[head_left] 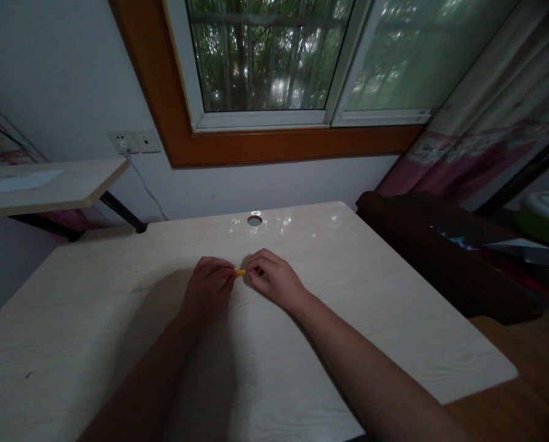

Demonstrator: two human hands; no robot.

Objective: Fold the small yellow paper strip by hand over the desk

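A small yellow piece [240, 272] shows between my two hands above the middle of the pale wooden desk [376, 276]. Its kind is too small to make out, and both ends are covered by fingers. My left hand [209, 281] pinches its left end between thumb and fingertips. At the right end, the thumb and forefinger of my right hand [274, 277] are closed on it too. The right wrist and forearm rest low over the desktop.
A round cable hole [255, 220] lies near the desk's back edge. On the left, a raised shelf [72, 187] on black legs carries a sheet of paper [21, 180]. A cord hangs from the wall socket [134, 142]. Dark furniture [422, 245] stands at the right.
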